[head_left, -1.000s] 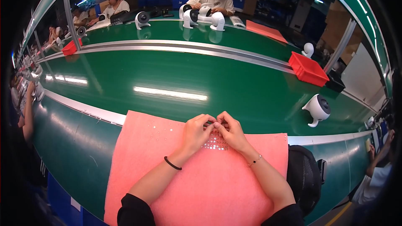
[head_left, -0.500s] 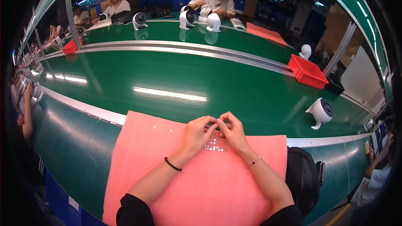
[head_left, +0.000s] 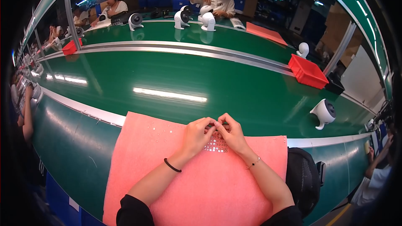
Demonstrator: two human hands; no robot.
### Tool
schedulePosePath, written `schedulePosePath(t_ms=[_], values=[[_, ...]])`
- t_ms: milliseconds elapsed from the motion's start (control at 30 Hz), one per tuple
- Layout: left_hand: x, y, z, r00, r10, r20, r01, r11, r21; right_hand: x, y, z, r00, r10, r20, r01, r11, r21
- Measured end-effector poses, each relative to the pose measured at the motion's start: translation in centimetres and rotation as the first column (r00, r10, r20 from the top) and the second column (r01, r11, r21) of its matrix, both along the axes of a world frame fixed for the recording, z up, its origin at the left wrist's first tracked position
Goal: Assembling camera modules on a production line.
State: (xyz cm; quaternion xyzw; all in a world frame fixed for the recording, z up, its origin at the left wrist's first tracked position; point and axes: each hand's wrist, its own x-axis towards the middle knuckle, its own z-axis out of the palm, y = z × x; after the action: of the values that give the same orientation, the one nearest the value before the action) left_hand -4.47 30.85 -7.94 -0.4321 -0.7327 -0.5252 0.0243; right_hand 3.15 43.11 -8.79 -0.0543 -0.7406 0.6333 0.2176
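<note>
Over the far edge of a pink mat [head_left: 201, 188], my left hand [head_left: 197, 133] and my right hand [head_left: 231, 133] meet fingertip to fingertip. Both are closed in a pinch; whatever sits between the fingers is too small to make out. Under and just in front of them, small round metal pieces [head_left: 217, 145] lie in tight rows, partly covered by my hands. Several more loose small pieces [head_left: 159, 131] are scattered on the mat to the left of my left hand.
Beyond the mat runs a green conveyor [head_left: 125, 73], with a white camera-like device [head_left: 323, 113] at right. A red bin [head_left: 308, 72] stands by the metal rail. More white devices [head_left: 208, 21] and a co-worker [head_left: 220, 0] are across the line. A black bag [head_left: 302, 182] rests at the mat's right.
My hands stay pinched together, barely shifted. The white device on the near conveyor has moved slightly right, and those on the far lane slightly left. The co-worker across has raised an arm.
</note>
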Motion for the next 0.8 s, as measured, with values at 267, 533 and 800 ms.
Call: schedulePosePath(t_ms=[267, 533, 800], values=[[-0.04, 0.42, -0.02, 0.999, -0.001, 0.032, 0.001, 1.000, 0.016, -0.09, 0.40, -0.14, 1.000, -0.003, 0.002, 0.003, 0.998, -0.058], [-0.06, 0.45, 0.10, 0.999, -0.012, 0.042, 0.012, 1.000, -0.003, -0.28, 0.59, -0.42, 1.000, -0.030, 0.002, 0.030, 0.995, -0.098], [0.11, 0.73, 0.01, 0.999, -0.001, 0.033, 0.002, 1.000, -0.006, -0.13, 0.79, -0.33, 1.000, -0.025, 0.015, 0.026, 0.996, -0.086]])
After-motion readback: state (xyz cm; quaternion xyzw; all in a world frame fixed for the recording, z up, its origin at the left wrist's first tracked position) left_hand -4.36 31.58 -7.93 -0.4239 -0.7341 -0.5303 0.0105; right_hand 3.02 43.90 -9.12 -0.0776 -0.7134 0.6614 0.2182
